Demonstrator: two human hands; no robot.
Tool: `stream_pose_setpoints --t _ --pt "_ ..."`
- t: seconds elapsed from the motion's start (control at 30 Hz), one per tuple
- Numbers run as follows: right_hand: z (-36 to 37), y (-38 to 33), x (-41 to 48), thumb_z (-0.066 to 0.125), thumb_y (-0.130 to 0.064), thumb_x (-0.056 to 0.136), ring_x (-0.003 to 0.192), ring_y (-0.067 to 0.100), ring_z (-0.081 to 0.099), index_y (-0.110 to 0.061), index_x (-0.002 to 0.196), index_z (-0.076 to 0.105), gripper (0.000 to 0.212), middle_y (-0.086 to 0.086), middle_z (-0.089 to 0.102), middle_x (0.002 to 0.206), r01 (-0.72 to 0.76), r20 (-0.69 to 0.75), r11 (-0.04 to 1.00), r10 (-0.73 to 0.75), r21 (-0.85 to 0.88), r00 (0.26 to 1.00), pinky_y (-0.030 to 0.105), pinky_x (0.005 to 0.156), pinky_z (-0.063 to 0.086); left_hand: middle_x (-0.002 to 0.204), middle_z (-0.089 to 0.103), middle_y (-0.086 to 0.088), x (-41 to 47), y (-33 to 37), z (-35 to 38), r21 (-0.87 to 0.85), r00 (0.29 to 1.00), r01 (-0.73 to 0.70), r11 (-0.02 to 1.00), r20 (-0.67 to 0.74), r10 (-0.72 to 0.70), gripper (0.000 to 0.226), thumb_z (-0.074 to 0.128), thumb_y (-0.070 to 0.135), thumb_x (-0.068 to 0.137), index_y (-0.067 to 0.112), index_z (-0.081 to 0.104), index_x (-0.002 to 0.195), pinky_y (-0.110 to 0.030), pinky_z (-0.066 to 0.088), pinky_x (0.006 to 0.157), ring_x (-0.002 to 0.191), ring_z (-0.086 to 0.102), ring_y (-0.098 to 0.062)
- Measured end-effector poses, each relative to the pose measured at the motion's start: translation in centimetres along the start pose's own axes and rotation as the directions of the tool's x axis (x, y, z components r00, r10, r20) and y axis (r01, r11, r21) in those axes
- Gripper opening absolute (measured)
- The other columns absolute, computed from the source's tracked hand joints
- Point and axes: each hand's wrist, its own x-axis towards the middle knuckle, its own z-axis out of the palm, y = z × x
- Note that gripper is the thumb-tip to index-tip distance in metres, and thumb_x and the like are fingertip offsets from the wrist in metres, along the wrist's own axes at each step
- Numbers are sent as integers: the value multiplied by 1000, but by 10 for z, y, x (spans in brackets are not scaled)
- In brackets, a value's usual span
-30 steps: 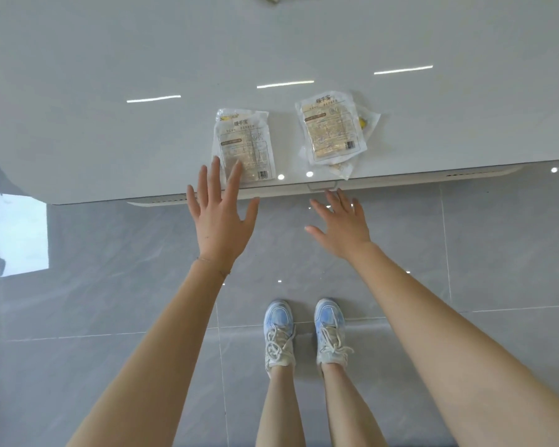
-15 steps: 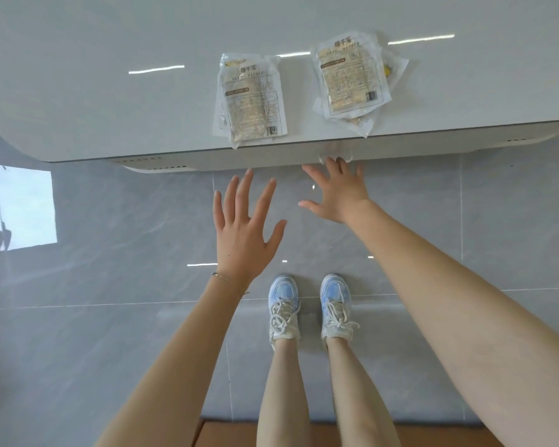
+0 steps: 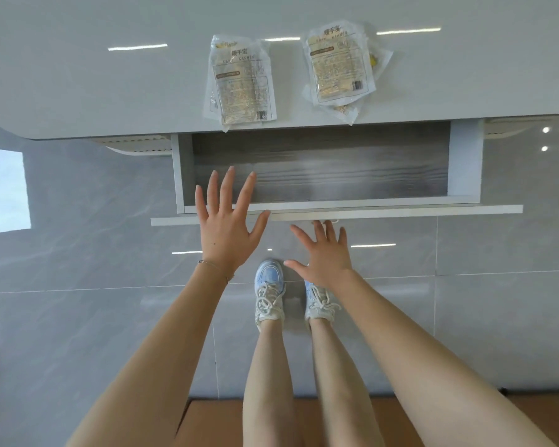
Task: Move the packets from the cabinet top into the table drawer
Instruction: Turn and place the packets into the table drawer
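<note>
Two clear packets with beige printed labels lie on the glossy white top (image 3: 94, 85) near its front edge: the left packet (image 3: 242, 85) and the right packet (image 3: 338, 64). Each seems to rest on another packet underneath. Below them the drawer (image 3: 400, 209) stands pulled out, its grey wood-grain bottom bare. My left hand (image 3: 228, 221) hovers with fingers spread over the drawer's front left corner and holds nothing. My right hand (image 3: 325, 253) is just below the drawer front, fingers spread, with the fingertips at the small handle.
Grey glossy floor tiles (image 3: 497, 317) lie beneath the drawer. My legs and blue-and-white shoes (image 3: 268, 291) stand right in front of it. A brown wooden strip (image 3: 213, 424) shows at the bottom edge. A bright reflection (image 3: 4, 191) sits on the floor at left.
The drawer was shut and now stands pulled out toward me. My right hand moved back with the drawer front, and my left hand rose over the drawer's edge.
</note>
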Motion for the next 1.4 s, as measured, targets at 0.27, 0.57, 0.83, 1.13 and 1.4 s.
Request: stream_pose_setpoints --t 0.27,0.57,0.83,1.13,1.4 --pt "29 -5 -25 34 -73 85 147 35 5 -40 151 -2 81 15 6 159 -40 18 999 40 11 999 56 116 5 151 34 -8 -6 2 -1 24 999 -31 999 24 31 60 29 57 94 27 31 146 -56 4 116 144 19 -35" --pt "-63 -19 -51 44 -54 83 78 29 64 -15 108 66 52 2 71 83 228 -551 942 -57 248 833 38 74 48 148 39 -7 27 4 -42 -118 998 35 992 -38 -40 60 32 55 93 26 32 146 -52 15 117 139 31 -31" --pt "-194 27 -4 55 -44 91 123 25 47 -18 139 44 55 2 55 133 140 -662 867 251 478 706 39 101 41 146 39 -5 93 6 -95 -373 958 207 905 -109 -264 61 44 50 93 22 30 145 -43 24 113 136 33 -26" --pt "-221 34 69 49 -57 91 148 33 2 -23 153 8 82 7 9 161 -161 -423 696 585 700 692 53 118 9 158 15 -6 146 13 -72 -465 881 435 771 42 -471 79 50 58 87 25 16 150 -46 5 117 146 3 -28" --pt "-218 25 73 70 -40 81 137 26 31 -17 148 27 83 3 39 147 -75 -501 691 589 718 634 46 108 30 135 44 -6 146 17 -71 -611 860 386 691 -33 -510 81 69 26 82 14 23 147 -40 23 111 129 34 -27"
